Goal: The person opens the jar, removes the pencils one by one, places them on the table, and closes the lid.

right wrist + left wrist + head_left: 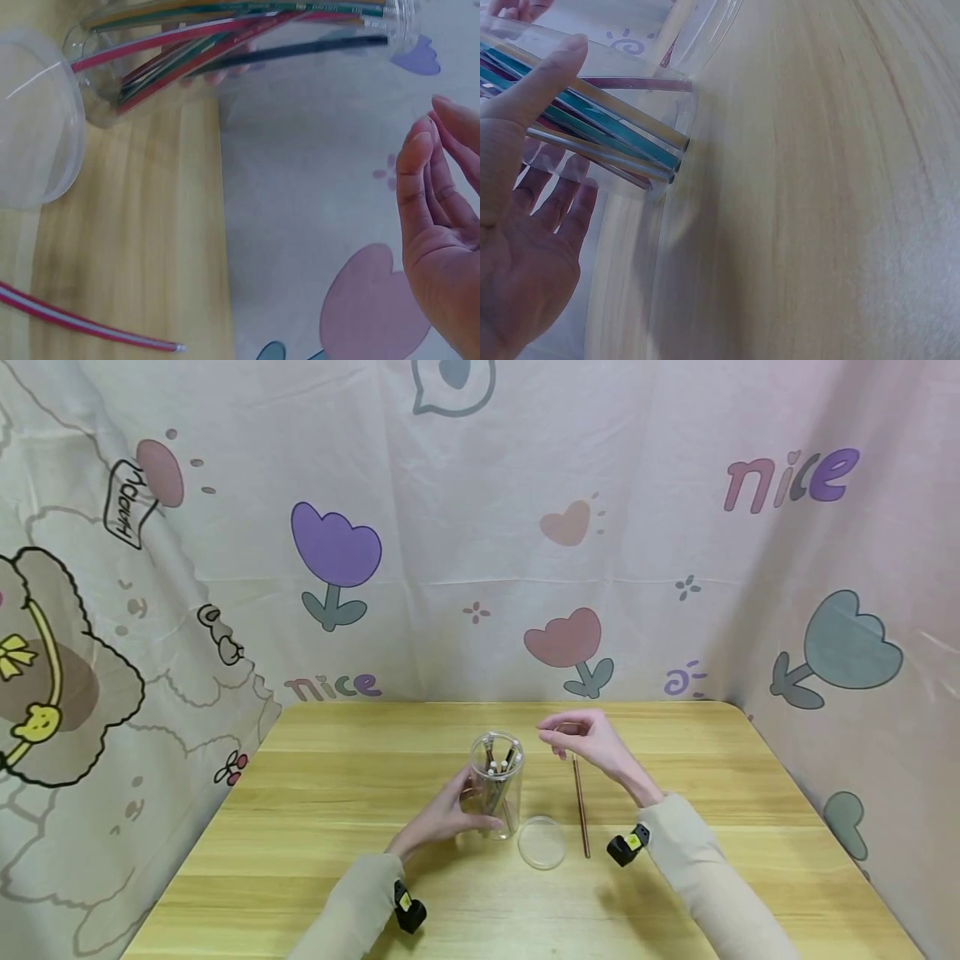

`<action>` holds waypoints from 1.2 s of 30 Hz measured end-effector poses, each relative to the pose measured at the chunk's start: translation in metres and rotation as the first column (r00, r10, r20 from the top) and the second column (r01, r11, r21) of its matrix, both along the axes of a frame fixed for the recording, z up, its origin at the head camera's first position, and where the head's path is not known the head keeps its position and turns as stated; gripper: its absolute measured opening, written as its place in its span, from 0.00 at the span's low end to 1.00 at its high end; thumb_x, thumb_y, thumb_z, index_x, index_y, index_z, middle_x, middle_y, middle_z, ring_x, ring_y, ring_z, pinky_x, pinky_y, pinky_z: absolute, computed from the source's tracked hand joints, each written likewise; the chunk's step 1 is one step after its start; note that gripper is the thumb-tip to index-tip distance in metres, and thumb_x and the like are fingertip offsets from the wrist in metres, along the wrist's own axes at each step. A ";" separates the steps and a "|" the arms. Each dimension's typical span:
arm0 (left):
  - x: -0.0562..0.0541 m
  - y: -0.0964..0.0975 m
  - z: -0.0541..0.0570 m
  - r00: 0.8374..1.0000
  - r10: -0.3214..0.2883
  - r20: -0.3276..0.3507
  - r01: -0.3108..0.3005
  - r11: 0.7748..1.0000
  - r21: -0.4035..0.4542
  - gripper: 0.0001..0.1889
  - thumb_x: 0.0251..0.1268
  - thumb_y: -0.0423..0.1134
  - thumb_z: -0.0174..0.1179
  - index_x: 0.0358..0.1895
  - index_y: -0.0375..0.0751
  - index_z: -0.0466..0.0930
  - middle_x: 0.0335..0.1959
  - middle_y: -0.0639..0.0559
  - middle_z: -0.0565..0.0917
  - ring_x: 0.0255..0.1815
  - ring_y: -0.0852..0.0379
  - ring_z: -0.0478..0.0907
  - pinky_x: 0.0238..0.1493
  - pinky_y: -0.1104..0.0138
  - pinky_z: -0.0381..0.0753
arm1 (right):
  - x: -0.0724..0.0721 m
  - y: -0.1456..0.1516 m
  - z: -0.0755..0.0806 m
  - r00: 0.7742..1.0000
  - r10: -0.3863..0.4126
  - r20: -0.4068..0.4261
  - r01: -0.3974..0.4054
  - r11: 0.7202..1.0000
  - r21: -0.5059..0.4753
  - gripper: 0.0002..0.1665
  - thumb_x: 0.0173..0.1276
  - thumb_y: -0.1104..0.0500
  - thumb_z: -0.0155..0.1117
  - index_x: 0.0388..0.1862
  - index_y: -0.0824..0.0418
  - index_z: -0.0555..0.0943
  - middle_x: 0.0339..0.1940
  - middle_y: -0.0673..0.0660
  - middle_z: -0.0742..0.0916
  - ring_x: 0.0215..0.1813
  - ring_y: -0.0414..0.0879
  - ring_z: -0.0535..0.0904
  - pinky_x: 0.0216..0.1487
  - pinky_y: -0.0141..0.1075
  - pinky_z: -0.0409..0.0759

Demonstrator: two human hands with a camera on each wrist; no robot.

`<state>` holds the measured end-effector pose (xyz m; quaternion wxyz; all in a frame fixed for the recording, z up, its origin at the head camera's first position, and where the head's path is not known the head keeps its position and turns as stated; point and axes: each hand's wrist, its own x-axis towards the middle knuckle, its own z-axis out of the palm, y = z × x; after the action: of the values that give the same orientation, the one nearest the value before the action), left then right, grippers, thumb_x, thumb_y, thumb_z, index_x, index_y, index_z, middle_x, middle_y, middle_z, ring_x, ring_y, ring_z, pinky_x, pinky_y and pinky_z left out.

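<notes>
As the head view looks down, left hand (pixel 444 814): it holds the jar (pixel 514 806) low down, with the thumb on the near side and the fingers round it.
Jar: it is clear, and stands upright on the wood table (pixel 300 835) with its top open.
Pencils (pixel 498 770): a bunch leans inside the jar, pale ends up.
Right hand (pixel 588 739): it is up near the jar's top, but not touching it.
Lid (pixel 542 843): it is round and clear, and lies flat just right of the jar.
Loose pencil (pixel 581 810): it lies right of the lid, with its far end just below the right hand.
Cloth (pixel 450 485): it hangs behind, with flowers, hearts and the word "nice".
Left wrist view, left hand: the thumb presses one side of the jar, and the other fingers lie along the other side.
Left wrist view, pencils: teal, gold and red ones show through the jar.
Right wrist view, right hand: the fingers are bent, with a narrow gap to the thumb.
Right wrist view, loose pencil: it is red with a pale stripe, well apart from the jar.
</notes>
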<state>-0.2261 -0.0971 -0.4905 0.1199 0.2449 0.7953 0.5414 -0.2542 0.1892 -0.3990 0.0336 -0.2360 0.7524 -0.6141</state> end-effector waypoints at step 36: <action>0.000 0.000 0.001 1.000 -0.021 -0.001 0.021 1.000 0.005 0.54 0.50 0.44 0.78 0.79 0.51 0.53 0.75 0.42 0.68 0.73 0.35 0.68 0.75 0.39 0.66 | -0.004 -0.029 0.021 0.963 0.268 -0.034 -0.264 0.959 0.101 0.11 0.70 0.67 0.64 0.48 0.71 0.86 0.33 0.56 0.85 0.24 0.38 0.78 0.30 0.29 0.79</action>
<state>-0.2265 -0.0973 -0.4891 0.1246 0.2540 0.7913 0.5421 -0.2586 0.1601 -0.3777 0.1093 -0.3474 0.7428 -0.5618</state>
